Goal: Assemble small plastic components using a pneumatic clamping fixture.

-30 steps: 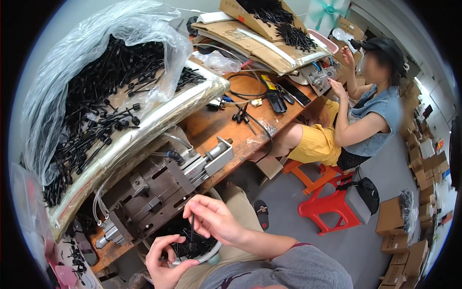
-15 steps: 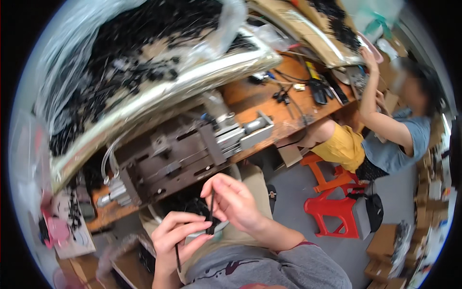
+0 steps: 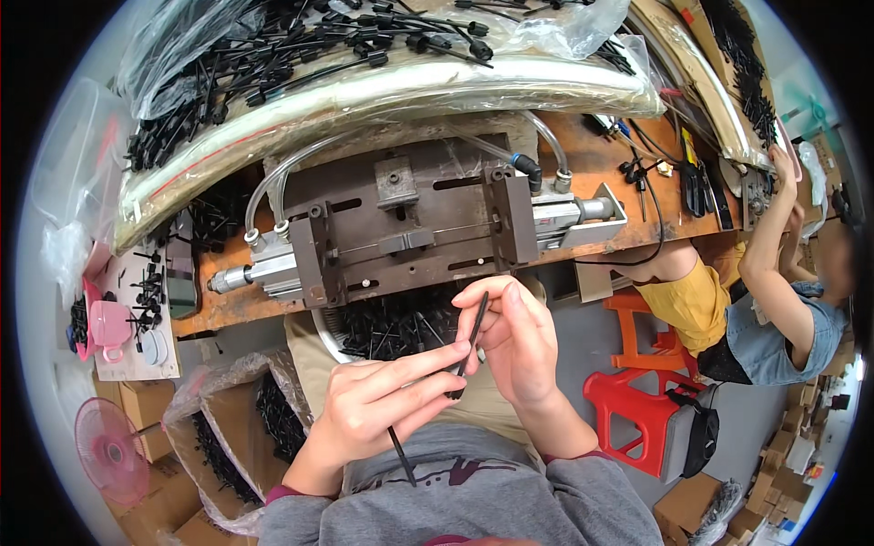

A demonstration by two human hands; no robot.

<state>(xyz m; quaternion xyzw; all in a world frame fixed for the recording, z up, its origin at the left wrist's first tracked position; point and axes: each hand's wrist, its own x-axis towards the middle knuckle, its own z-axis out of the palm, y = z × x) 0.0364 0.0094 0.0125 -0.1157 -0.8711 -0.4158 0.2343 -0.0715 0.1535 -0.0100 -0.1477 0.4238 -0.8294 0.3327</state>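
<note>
Over my lap, my two hands meet around thin black plastic rods. My right hand [image 3: 519, 350] pinches a slim black rod [image 3: 478, 318] between thumb and fingers, its upper end pointing up. My left hand [image 3: 378, 400] closes on the lower part of this rod with its fingertips. A second thin black rod [image 3: 401, 455] sticks out below my left palm, its other end hidden by the fingers. Just beyond my hands, a white-rimmed tub [image 3: 328, 338] on my lap holds many black rods with caps [image 3: 391, 329].
Ahead, a brown metal fixture [image 3: 410, 209] with air cylinders and clear hoses sits on the wooden bench [image 3: 601, 164]. Behind it, a plastic-lined tray [image 3: 382, 96] holds heaped black parts. Boxes [image 3: 246, 409] and a pink fan [image 3: 111, 450] stand left; a red stool [image 3: 628, 423] and another person [image 3: 774, 300] are right.
The whole view has turned, so the bench lies more level and my hands appear farther right. Both hands stay together on the black rods. The tub on my lap shows more fully.
</note>
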